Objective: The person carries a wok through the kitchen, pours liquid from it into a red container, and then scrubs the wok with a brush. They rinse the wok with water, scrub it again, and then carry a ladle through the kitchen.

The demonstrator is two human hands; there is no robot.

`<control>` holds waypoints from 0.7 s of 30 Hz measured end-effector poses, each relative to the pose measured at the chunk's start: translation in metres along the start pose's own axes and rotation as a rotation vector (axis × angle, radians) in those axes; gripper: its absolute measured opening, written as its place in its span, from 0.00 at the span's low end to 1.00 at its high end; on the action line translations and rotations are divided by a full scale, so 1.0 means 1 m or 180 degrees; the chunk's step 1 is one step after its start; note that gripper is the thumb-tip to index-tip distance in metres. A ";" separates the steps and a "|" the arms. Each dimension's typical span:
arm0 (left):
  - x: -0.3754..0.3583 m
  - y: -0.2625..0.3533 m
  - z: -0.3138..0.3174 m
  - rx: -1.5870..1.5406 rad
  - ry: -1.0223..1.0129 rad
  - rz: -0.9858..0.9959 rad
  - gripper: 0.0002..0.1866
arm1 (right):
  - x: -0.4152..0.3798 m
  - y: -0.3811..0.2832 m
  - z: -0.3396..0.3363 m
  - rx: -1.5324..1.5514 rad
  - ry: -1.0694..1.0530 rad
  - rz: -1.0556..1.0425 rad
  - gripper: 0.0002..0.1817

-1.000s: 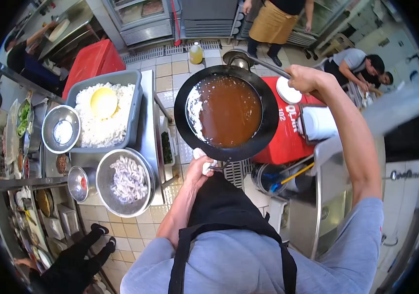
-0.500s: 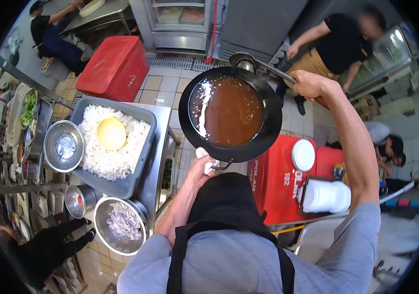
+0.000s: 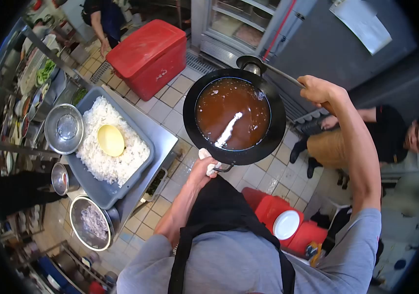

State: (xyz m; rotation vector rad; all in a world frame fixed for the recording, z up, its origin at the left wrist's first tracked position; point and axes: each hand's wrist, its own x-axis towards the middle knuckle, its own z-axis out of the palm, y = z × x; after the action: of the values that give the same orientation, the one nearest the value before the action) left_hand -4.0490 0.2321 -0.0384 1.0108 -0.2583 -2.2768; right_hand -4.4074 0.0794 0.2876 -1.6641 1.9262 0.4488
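A black wok [image 3: 188,110] with brown liquid [image 3: 219,108] in it is held out in front of my body, over the tiled floor. My left hand [image 3: 203,170] is closed around the near loop handle of the wok, with a folded white cloth [image 3: 208,158] between palm and metal. At the far side, my right hand [image 3: 323,91] grips the long handle of a ladle [image 3: 282,74]. The ladle's bowl end lies right at the wok's far rim. A pale streak of glare crosses the liquid.
Left stands a steel table [image 3: 163,142] bearing a grey tub [image 3: 149,156] of rice with a yellow bowl [image 3: 110,140]. Below it is a colander [image 3: 74,220]. A red cooler [image 3: 146,59] sits ahead; another red cooler [image 3: 263,208] is near right. A person [image 3: 346,142] is at right.
My body and view have turned toward the right with the wok. The grey door now fills more of the upper right, and both hands keep their holds.
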 end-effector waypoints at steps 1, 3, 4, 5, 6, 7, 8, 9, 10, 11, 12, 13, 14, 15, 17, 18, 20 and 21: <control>0.010 0.005 0.004 -0.0027 0.0068 0.0053 0.11 | 0.015 0.000 -0.011 -0.0095 -0.0031 -0.0054 0.14; 0.028 0.016 0.008 -0.0037 0.0195 0.0133 0.11 | 0.045 -0.004 -0.030 -0.0203 -0.0051 -0.0174 0.15; 0.034 0.023 0.009 -0.0059 0.0199 0.0180 0.11 | 0.057 -0.006 -0.038 -0.0219 -0.0037 -0.0224 0.15; 0.039 0.029 0.010 -0.0081 0.0203 0.0213 0.11 | 0.069 -0.008 -0.044 -0.0230 -0.0031 -0.0265 0.15; 0.048 0.035 0.013 -0.0123 0.0187 0.0259 0.12 | 0.081 -0.010 -0.054 -0.0286 -0.0001 -0.0326 0.15; 0.055 0.038 0.015 -0.0187 0.0195 0.0291 0.12 | 0.094 -0.014 -0.061 -0.0357 0.0017 -0.0401 0.14; 0.060 0.041 0.015 -0.0243 0.0218 0.0316 0.12 | 0.107 -0.019 -0.065 -0.0414 0.0025 -0.0482 0.14; 0.070 0.049 0.017 -0.0289 0.0217 0.0373 0.13 | 0.119 -0.026 -0.074 -0.0424 0.0031 -0.0505 0.14; 0.077 0.054 0.018 -0.0330 0.0216 0.0424 0.12 | 0.129 -0.030 -0.080 -0.0431 0.0011 -0.0513 0.13; 0.079 0.056 0.019 -0.0370 0.0222 0.0453 0.12 | 0.135 -0.035 -0.083 -0.0428 -0.0028 -0.0510 0.13; 0.084 0.061 0.018 -0.0395 0.0229 0.0496 0.12 | 0.145 -0.038 -0.086 -0.0430 -0.0024 -0.0576 0.13; 0.089 0.065 0.017 -0.0420 0.0230 0.0523 0.11 | 0.155 -0.041 -0.090 -0.0431 -0.0022 -0.0636 0.12; 0.094 0.068 0.016 -0.0443 0.0227 0.0549 0.11 | 0.165 -0.043 -0.093 -0.0431 -0.0018 -0.0693 0.12; 0.098 0.073 0.016 -0.0465 0.0224 0.0582 0.11 | 0.173 -0.048 -0.097 -0.0413 -0.0031 -0.0714 0.12; 0.103 0.082 0.019 -0.0523 0.0297 0.0661 0.11 | 0.189 -0.057 -0.106 -0.0380 -0.0063 -0.0754 0.12; 0.103 0.085 0.021 -0.0559 0.0331 0.0691 0.11 | 0.195 -0.061 -0.109 -0.0375 -0.0077 -0.0772 0.12; 0.109 0.090 0.018 -0.0596 0.0336 0.0757 0.10 | 0.211 -0.068 -0.115 -0.0356 -0.0105 -0.0824 0.14; 0.111 0.093 0.018 -0.0621 0.0341 0.0793 0.10 | 0.218 -0.073 -0.119 -0.0452 -0.0123 -0.0878 0.14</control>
State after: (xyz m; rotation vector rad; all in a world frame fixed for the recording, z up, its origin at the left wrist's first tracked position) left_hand -4.0752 0.0892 -0.0543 0.9396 -0.1073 -1.9744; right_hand -4.3761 -0.1758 0.2590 -1.9624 1.6370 0.5126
